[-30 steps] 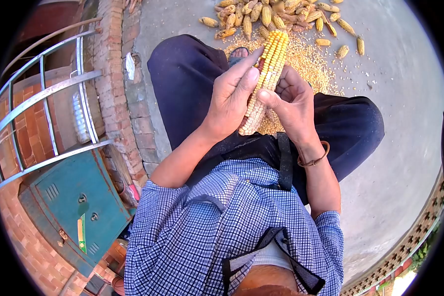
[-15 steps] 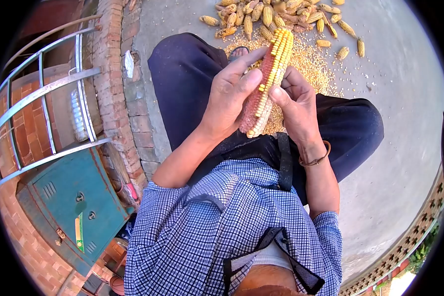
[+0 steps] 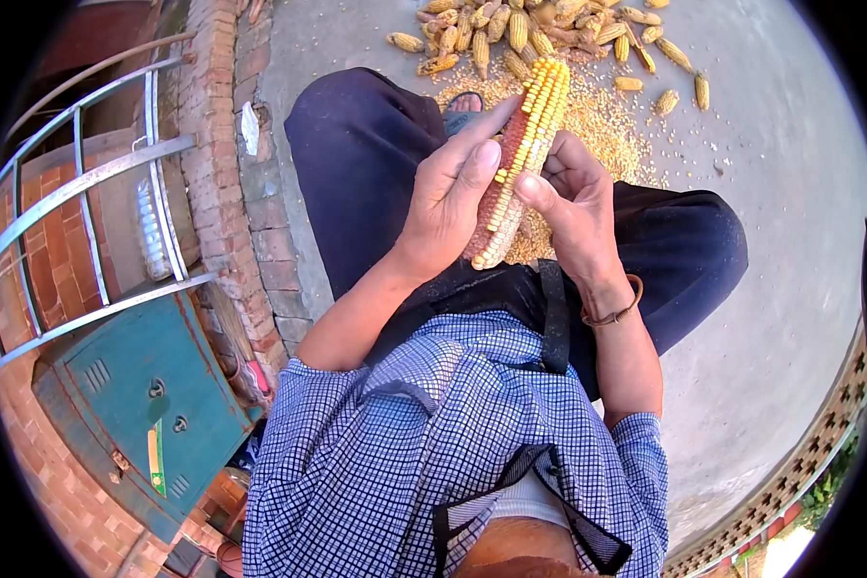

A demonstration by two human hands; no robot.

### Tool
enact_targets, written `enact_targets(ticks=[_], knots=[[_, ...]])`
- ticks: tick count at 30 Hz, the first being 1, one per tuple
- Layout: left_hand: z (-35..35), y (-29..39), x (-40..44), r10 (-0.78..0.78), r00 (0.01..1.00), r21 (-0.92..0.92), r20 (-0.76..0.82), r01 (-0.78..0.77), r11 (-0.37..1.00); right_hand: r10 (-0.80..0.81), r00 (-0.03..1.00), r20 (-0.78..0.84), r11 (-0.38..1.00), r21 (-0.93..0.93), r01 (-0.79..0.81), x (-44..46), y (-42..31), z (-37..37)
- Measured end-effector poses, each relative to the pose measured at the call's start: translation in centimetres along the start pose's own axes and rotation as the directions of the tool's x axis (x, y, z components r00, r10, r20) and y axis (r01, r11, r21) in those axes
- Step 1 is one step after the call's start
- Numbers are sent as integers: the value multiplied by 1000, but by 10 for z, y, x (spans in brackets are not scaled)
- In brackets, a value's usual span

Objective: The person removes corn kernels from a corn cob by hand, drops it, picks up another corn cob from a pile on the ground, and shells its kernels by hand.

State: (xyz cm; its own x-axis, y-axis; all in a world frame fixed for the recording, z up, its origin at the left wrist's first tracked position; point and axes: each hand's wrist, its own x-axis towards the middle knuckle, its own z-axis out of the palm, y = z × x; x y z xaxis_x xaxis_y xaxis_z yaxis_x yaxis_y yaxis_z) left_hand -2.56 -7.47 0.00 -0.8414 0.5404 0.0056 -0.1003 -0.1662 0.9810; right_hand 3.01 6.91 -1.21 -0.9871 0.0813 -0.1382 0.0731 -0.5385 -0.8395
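Note:
An ear of corn is held upright and slightly tilted between my two hands, above my lap. Yellow kernels cover its right side, while a reddish bare strip of cob shows on its left. My left hand wraps the left side, its thumb lying near the bare strip. On the right side, my right hand grips the ear, the thumb pressed on the kernels and the other fingers curled behind. Loose kernels lie on the ground beyond the ear, partly hidden by it and my hands.
Several corn cobs are heaped at the top, with a few scattered on the concrete ground. My bent legs flank the kernels. A metal railing, a green metal cabinet and brick edging are at the left.
The ear has turned in my hands since the oldest frame, exposing the reddish bare strip on its left. Since the middle frame, ear and hands have shifted slightly left.

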Motion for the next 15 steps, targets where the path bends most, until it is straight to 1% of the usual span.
enact_targets(ticks=[1,3,7,10,13,15], knots=[[-1,0,0,-2,1000,-38,7,2,999,-5,1000,3,1000,17,5,0,0,0],[0,3,0,16,999,31,36,-17,999,-20,1000,12,999,49,19,0,0,2],[-1,7,-2,26,998,191,63,-38,981,-7,1000,-10,999,52,8,0,-1,2],[-2,2,0,21,999,176,47,-29,984,13,1000,-15,999,36,-12,-1,-2,1],[-2,4,-1,-38,999,147,13,36,988,9,1000,1,1000,21,-9,-2,-4,2],[-3,3,0,-66,998,32,-2,66,997,20,1000,13,1000,23,-20,-3,-4,2]])
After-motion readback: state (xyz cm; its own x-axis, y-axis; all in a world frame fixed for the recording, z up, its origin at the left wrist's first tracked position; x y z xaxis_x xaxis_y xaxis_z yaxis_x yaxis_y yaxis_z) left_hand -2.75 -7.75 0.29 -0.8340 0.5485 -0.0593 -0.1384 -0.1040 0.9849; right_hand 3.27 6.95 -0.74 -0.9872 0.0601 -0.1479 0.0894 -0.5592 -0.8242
